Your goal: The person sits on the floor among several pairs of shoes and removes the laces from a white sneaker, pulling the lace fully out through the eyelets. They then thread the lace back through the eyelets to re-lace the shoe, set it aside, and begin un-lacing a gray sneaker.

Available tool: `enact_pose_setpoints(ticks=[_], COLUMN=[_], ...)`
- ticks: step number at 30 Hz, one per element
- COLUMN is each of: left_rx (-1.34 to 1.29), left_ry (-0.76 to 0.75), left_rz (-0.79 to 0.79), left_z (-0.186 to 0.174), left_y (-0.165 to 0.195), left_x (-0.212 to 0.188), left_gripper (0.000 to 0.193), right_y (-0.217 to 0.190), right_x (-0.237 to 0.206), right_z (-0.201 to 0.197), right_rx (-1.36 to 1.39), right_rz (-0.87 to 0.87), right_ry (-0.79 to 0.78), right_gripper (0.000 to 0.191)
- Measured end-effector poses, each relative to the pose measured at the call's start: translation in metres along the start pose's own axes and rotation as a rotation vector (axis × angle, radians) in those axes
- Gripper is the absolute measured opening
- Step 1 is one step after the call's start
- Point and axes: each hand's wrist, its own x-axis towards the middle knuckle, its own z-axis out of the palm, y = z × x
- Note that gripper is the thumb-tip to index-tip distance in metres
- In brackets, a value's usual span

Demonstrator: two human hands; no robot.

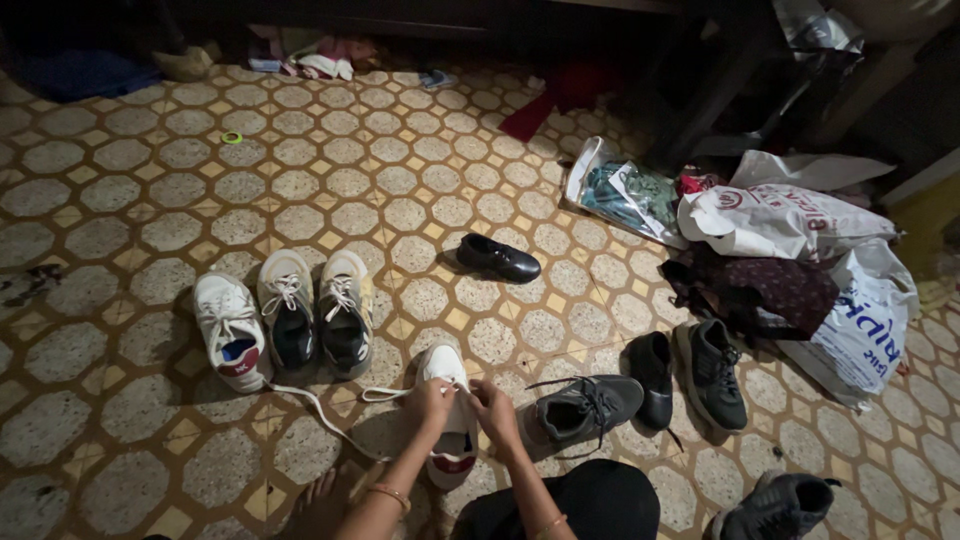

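Both hands work the laces of a white sneaker [448,415] on the tiled floor [120,300].

The left hand [428,402] and right hand [493,408] meet over the sneaker's tongue, each pinched shut on lace, while a loose white lace [325,420] trails away to the sneaker's left. To do this well, I judge the lace should be drawn evenly and kept flat, the shoe steadied against the floor. Left of the sneaker stand its white mate [232,332] and a grey-and-white pair [316,310]; right of it lie grey trainers [583,408] and dark shoes; beyond it sits a black dress shoe [498,257]. Farther right, printed plastic bags [780,220] pile up. The room is dim, the patterned floor worn and stained.
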Motion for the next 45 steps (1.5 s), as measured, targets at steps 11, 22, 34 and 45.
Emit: enact_pose_setpoints(ticks=[11,22,34,45], left_rx=[-0.035,0.201,-0.143,-0.151], left_ry=[0.039,0.059,0.264,-0.048], left_rz=[0.140,0.110,-0.087,-0.067], left_z=[0.007,-0.016,-0.005,-0.024], left_y=[0.003,-0.010,-0.036,-0.040], left_x=[0.003,-0.006,-0.022,-0.015], left_gripper=[0.013,0.036,0.042,0.036], right_y=[-0.019,0.008,0.020,0.001], right_x=[0.001,0.030,0.022,0.011], right_z=[0.014,-0.136,-0.093,-0.006], right_rx=[0.285,1.095,0.193,-0.359], right_rz=[0.138,-0.035,0.045,-0.019], right_ry=[0.008,0.674,0.457,0.089], right_gripper=[0.032,0.020,0.015,0.030])
